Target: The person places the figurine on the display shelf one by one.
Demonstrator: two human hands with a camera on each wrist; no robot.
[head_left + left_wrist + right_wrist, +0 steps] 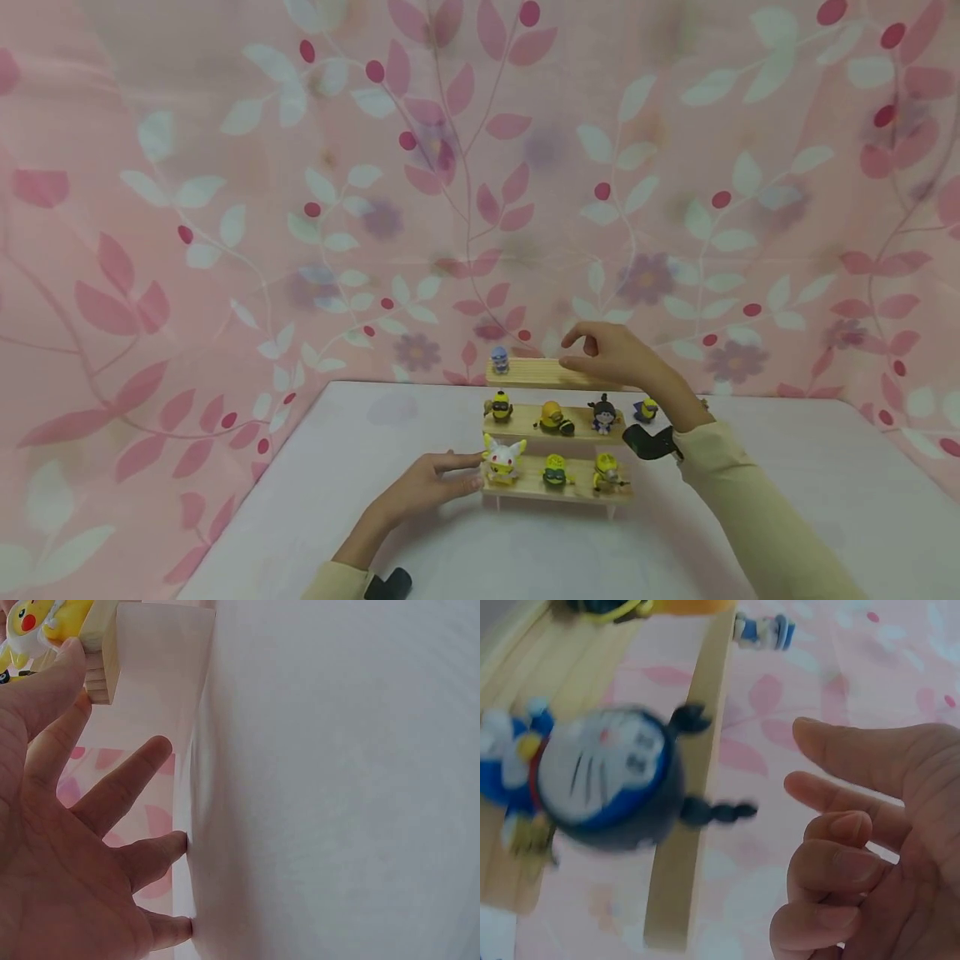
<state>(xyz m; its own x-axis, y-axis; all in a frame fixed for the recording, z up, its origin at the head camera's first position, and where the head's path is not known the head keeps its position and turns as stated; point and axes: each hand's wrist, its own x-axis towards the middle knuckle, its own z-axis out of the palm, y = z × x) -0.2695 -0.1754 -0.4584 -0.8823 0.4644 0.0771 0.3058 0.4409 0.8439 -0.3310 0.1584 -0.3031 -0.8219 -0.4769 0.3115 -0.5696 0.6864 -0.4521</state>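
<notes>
A wooden three-tier display stand holds small toy figures. My left hand [431, 486] touches the left end of the lowest shelf [528, 486], its thumb and index fingertips right at the board's end and the other fingers spread. Beside them is a white-hooded yellow Pikachu-like figure [502, 463]. My right hand [611, 354] hovers at the right part of the top shelf [528, 371], with nothing between thumb and index finger; the other fingers curl loosely. On that shelf's left end stands a blue figure [499, 360]. Below the right hand is a Doraemon-like figure [604, 776] with dark braids.
The middle shelf [517, 425] also bears a yellow-and-black figure [499, 407] and an orange-capped one [553, 417]. Two yellow figures share the lowest shelf: one green-clad [555, 472], one with a rod [606, 472]. Another yellow-and-blue figure [646, 409] appears right of the stand.
</notes>
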